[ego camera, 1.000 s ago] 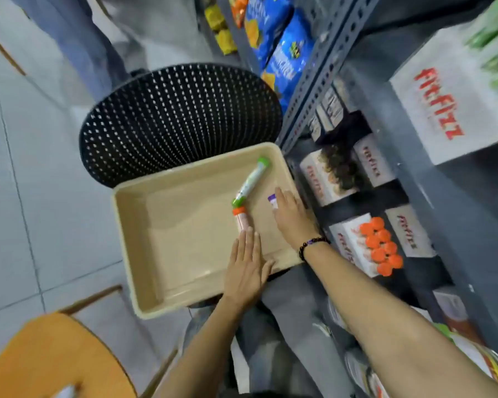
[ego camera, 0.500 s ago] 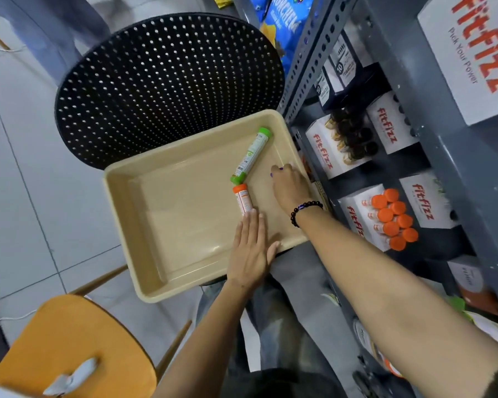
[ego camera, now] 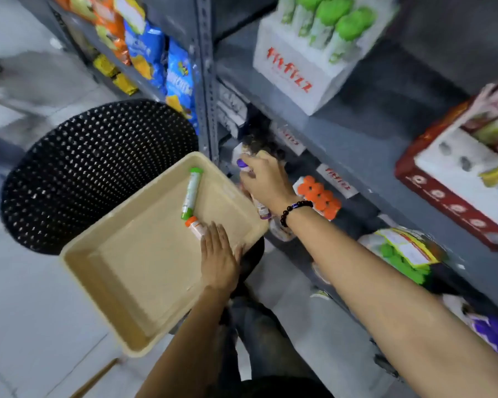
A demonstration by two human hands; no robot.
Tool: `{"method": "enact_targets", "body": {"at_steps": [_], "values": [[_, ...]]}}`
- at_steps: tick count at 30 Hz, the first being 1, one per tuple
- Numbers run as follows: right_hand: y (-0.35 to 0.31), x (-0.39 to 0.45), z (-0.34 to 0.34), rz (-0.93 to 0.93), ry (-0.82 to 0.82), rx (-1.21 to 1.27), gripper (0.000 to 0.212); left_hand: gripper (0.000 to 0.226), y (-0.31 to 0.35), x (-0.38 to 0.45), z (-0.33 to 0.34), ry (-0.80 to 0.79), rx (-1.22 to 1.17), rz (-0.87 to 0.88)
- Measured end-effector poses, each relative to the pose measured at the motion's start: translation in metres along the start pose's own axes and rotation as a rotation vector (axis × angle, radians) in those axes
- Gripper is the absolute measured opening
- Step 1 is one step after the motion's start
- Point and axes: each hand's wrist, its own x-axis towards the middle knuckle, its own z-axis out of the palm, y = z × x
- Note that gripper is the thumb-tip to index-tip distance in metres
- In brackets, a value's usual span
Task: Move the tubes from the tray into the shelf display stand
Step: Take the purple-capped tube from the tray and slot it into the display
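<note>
A beige tray rests on my lap against a black perforated stool. In it lie a green-capped tube and, just below it, an orange-capped tube. My left hand lies flat on the tray's near right corner, fingertips touching the orange-capped tube. My right hand is lifted past the tray's right rim, closed around a purple-capped tube, in front of the grey shelf. White display stands printed in red sit on the shelves; one holds orange-capped tubes, another green-capped ones.
The black perforated stool stands behind the tray. A grey metal shelf upright rises just beyond the tray's far corner. Snack bags hang at upper left. A red-and-white box sits on the right shelf. Tiled floor lies to the left.
My right hand has closed on the purple-capped tube, lifted it out of the tray and carried it right toward the shelf. My left hand stays on the tray. The camera tilted upward.
</note>
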Motion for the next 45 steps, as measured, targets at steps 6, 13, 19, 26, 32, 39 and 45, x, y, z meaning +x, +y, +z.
{"method": "enact_targets", "body": {"at_steps": [6,13,19,26,32,39,45], "values": [[0.004,-0.05,-0.106,0.138,0.299,0.013,0.035,0.068,0.073,0.02,-0.05,0.154,-0.058,0.324],[0.04,-0.1,-0.218,0.265,0.672,0.018,0.035,0.066,0.185,0.058,-0.081,0.186,-0.036,0.64],[0.081,-0.113,-0.277,0.364,0.795,0.051,0.038,0.065,0.252,0.09,-0.066,0.073,0.16,0.696],[0.107,-0.111,-0.309,0.417,0.663,0.203,0.041,0.067,0.261,0.104,-0.054,0.032,0.289,0.642],[0.107,-0.108,-0.331,0.444,0.432,0.215,0.035,0.066,0.261,0.103,-0.057,-0.008,0.308,0.636],[0.105,-0.092,-0.335,0.477,0.362,0.029,0.045,0.069,0.261,0.106,-0.052,-0.007,0.328,0.619],[0.106,-0.078,-0.324,0.535,0.38,-0.006,0.046,0.071,0.26,0.109,-0.048,0.003,0.326,0.613]]}}
